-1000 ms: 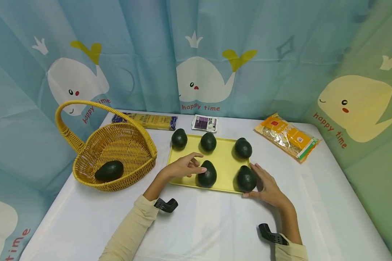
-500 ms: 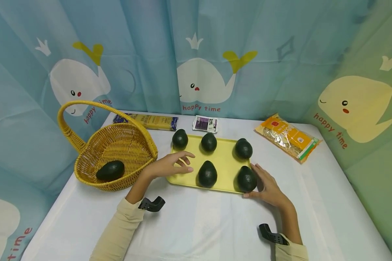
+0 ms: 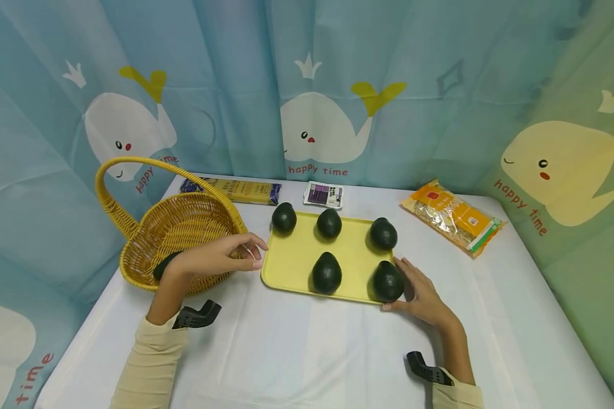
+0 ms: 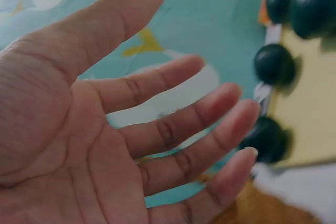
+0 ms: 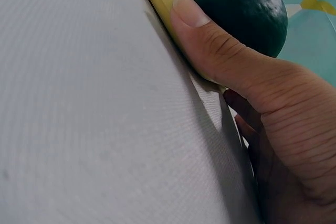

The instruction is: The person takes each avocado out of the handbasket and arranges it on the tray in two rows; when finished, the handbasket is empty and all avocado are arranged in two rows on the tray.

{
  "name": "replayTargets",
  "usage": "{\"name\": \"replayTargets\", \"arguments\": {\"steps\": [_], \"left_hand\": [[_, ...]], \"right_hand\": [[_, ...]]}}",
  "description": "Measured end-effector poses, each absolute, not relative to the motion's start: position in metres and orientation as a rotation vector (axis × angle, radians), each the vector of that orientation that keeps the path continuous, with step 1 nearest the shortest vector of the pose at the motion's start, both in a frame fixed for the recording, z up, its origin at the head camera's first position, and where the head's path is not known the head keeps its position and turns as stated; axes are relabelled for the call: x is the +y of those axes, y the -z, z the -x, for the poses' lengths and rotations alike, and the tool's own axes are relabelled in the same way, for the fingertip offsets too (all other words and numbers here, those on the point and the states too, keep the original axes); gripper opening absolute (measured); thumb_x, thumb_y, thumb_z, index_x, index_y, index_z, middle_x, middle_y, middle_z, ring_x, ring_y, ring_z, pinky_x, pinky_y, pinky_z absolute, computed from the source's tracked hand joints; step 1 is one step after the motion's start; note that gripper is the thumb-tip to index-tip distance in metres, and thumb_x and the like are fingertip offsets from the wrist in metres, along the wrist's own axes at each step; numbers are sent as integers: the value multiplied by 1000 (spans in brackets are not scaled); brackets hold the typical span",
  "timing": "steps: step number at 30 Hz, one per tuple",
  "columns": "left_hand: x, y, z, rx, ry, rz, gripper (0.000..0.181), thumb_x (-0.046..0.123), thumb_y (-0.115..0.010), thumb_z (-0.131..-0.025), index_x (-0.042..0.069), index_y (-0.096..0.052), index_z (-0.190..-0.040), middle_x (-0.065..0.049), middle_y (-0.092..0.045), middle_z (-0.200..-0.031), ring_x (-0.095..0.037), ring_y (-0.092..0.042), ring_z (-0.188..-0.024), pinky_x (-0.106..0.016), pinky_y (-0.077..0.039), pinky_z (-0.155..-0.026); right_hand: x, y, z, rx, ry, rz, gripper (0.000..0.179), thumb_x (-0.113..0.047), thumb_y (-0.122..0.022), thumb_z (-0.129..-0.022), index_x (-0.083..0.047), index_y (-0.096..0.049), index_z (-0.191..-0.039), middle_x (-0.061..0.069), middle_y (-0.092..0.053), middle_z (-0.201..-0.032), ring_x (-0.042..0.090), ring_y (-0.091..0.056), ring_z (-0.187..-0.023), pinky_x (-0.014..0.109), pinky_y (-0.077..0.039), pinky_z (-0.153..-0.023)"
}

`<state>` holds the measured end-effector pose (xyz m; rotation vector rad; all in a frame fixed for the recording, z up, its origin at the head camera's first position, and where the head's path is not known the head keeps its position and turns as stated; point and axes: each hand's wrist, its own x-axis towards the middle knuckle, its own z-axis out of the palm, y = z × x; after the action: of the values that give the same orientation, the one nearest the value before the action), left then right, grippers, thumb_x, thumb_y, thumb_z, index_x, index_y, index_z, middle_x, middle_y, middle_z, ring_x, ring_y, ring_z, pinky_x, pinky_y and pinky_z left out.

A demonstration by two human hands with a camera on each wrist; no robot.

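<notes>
A yellow tray (image 3: 293, 258) carries several dark green avocados (image 3: 327, 273). My right hand (image 3: 420, 295) holds the tray at its front right corner, the thumb on the front rim and the fingers along the right side, beside the nearest avocado (image 3: 388, 282). In the right wrist view, the thumb (image 5: 215, 45) lies on the rim. My left hand (image 3: 216, 255) holds nothing and hovers between the tray and a yellow wicker basket (image 3: 181, 213). Its fingers spread apart in the left wrist view. One avocado (image 3: 164, 264) lies inside the basket, partly hidden by the left hand.
Behind the basket lies a long yellow and blue packet (image 3: 245, 191). A small white and purple packet (image 3: 323, 195) sits behind the tray. At the back right is an orange bag (image 3: 451, 217) with a clear window. A blue whale-print curtain (image 3: 225, 113) surrounds the white table.
My left hand has drawn back from the front middle avocado and moved left, off the tray and over the basket's right side. The right hand keeps its place at the tray corner.
</notes>
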<state>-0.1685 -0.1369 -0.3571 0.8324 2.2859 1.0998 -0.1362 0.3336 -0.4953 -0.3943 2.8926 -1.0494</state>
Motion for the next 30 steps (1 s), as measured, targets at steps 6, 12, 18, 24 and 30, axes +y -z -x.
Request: {"name": "replayTargets", "arguments": {"steps": [6, 12, 18, 24, 30], "left_hand": [[-176, 340, 170, 2342, -1093, -796, 43, 26, -64, -96, 3, -53, -130, -9, -62, -116, -22, -59, -108, -33, -51, -92], [-209, 326, 182, 2365, -1088, -675, 45, 27, -63, -97, 2, -51, -132, -13, -60, -118, -25, -61, -108, -35, -52, -90], [-230, 326, 199, 2379, -1043, -486, 50, 30, -64, -96, 3, -48, -135, -18, -55, -128, -26, -59, -104, -34, -53, -80], [-243, 342, 215, 2346, -1026, -332, 57, 32, -67, -93, 0, -45, -136, -20, -53, -129, -28, -56, -108, -37, -52, -80], [-259, 357, 227, 2358, -886, -307, 58, 35, -67, -92, 1, -46, -135, -18, -57, -125, -18, -56, -96, -38, -49, -79]], "right_hand": [[334, 495, 136, 2892, 1043, 388, 115, -41, -90, -63, -16, -26, -155, 25, -18, -160, 52, -18, -143, 74, -14, -107], [333, 495, 137, 2893, 1030, 396, 115, -42, -90, -64, -15, -26, -156, 25, -18, -160, 52, -19, -143, 74, -15, -107], [333, 496, 137, 2891, 1039, 398, 115, -41, -90, -64, -15, -26, -156, 25, -18, -160, 52, -18, -143, 74, -14, -107], [334, 497, 137, 2898, 1027, 387, 116, -42, -90, -63, -15, -25, -156, 25, -18, -160, 52, -18, -143, 74, -14, -107], [332, 497, 138, 2896, 1026, 387, 116, -43, -90, -64, -15, -25, -156, 25, -18, -160, 52, -18, -143, 74, -14, -107]]}}
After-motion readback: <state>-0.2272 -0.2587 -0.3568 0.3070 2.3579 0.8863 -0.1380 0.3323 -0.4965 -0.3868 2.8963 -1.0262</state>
